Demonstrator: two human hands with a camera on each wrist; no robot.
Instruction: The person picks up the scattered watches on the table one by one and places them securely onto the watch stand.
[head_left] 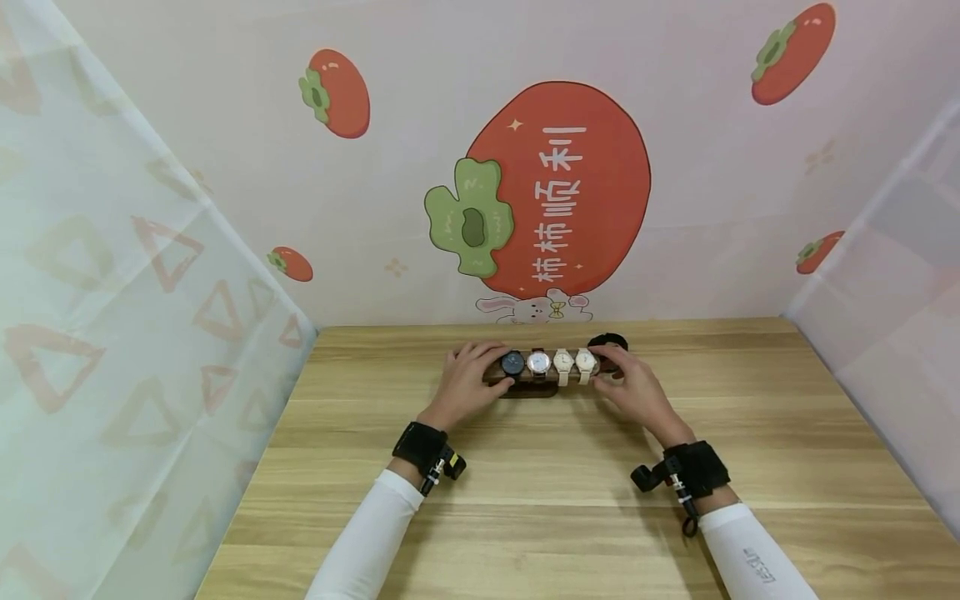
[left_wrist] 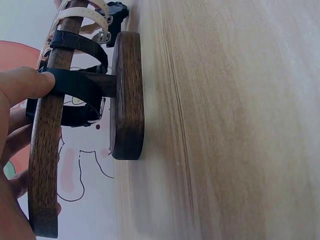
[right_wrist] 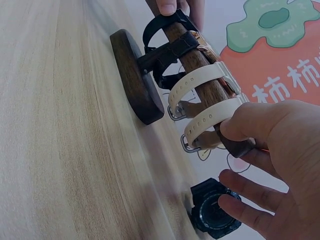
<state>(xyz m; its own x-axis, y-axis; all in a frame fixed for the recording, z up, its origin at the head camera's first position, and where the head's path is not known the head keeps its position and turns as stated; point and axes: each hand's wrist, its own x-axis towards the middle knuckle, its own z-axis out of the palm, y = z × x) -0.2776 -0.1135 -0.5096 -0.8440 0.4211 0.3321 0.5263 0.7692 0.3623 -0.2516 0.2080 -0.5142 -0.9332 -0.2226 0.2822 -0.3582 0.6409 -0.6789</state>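
A dark wooden watch stand (left_wrist: 127, 95) stands on the table, its raised bar (left_wrist: 45, 165) carrying several wristwatches. My left hand (head_left: 467, 382) is at the bar's left end and pinches a black watch (head_left: 513, 363), thumb on its strap and fingers behind. Beside that sits a pale-dialled watch (head_left: 538, 362) on a dark strap. Two cream-strapped watches follow to the right. My right hand (head_left: 637, 392) pinches the outermost cream-strapped watch (right_wrist: 215, 117) at the bar's right end, thumb on the strap; its lower fingers are spread.
A bulky black watch (right_wrist: 215, 212) lies on the wooden table (head_left: 525, 517) behind and right of the stand, partly hidden by my right hand in the head view. A printed cloth backdrop (head_left: 405, 192) rises along the table's back edge.
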